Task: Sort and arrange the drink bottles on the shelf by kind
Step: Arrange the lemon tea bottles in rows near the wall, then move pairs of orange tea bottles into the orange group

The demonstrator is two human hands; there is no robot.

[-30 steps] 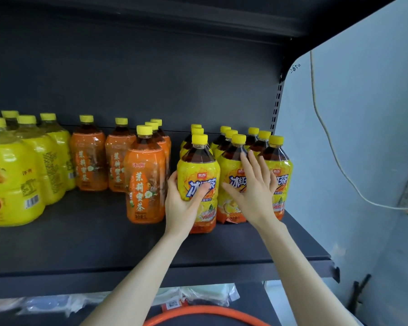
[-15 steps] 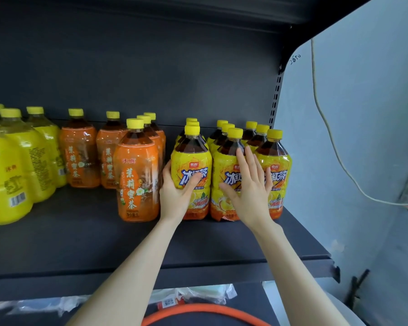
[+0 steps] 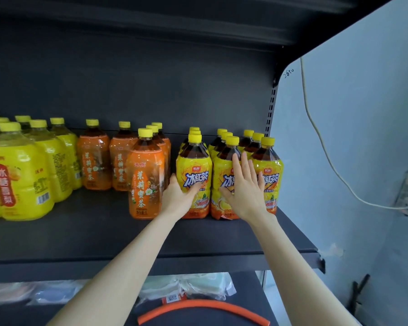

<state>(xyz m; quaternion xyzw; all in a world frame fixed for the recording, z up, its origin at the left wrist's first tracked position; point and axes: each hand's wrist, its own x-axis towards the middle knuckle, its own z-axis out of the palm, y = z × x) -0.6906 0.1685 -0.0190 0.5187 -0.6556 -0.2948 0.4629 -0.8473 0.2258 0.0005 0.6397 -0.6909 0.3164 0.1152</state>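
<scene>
Head view: tea bottles (image 3: 194,161) stand upright at the right end of the shelf (image 3: 80,231), in three files of three running front to back, packed close. Each has dark tea in the neck, a yellow cap, a yellow wrap with blue-and-white characters and an orange band at the foot. The left grip (image 3: 179,198) curls round the lower left side of the front-left tea bottle, thumb across the label. The right grip (image 3: 245,191) is flat with fingers straight and slightly spread; its palm presses on the front-middle bottle's label, its outer fingers reach over the front-right one, and it holds nothing. Orange bottles (image 3: 145,175) with yellow caps stand just left of the tea, the front one beside the left grip. Yellow bottles (image 3: 17,172) stand farther left. A white cable (image 3: 320,142) hangs on the wall at right. An orange hose (image 3: 205,309) lies on the lower shelf.
</scene>
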